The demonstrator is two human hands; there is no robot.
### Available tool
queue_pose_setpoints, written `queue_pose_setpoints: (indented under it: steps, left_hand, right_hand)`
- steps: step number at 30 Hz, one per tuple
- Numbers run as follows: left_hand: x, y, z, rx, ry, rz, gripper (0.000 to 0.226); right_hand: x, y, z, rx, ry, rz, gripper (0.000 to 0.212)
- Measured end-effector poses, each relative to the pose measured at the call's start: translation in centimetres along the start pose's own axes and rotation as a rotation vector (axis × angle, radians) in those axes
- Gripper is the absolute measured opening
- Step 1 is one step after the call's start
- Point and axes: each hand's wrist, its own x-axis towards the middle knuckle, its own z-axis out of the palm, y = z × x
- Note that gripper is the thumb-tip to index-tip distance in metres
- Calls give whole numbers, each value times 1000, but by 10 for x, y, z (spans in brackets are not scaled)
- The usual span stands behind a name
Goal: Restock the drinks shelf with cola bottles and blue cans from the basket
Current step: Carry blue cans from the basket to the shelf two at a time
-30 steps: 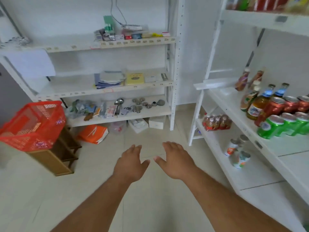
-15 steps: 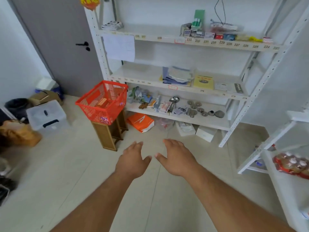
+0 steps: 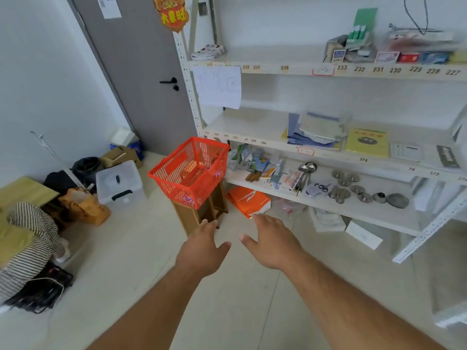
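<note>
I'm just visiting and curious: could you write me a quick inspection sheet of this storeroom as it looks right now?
Surface: pale tiled floor, bare in the middle.
Job's things: red basket on a wooden stool; contents unclear; no drinks shelf in view.
Clutter: clear storage box, orange package, striped cloth.
Hands: left hand and right hand open, empty, stretched towards the basket.
Cables: black cable hanging above the top shelf.
Surroundings: white shelving, grey door.
</note>
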Motion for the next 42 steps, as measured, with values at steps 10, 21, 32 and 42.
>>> queue_pose_setpoints:
  steps: [10, 21, 32, 42]
  left_hand:
    - [85, 11, -14, -74, 4, -128, 73]
    - [213, -56, -56, -265, 77, -179, 58]
    - [308, -101, -79, -406, 75, -259, 49]
    - [413, -84, -94, -401, 89, -398, 62]
  right_hand:
    - [110, 8, -24, -14, -86, -83, 77]
    - [268, -49, -21, -127, -126, -134, 72]
    - [381, -85, -15, -147, -178, -184, 73]
    - [509, -66, -37, -63, -219, -244, 69]
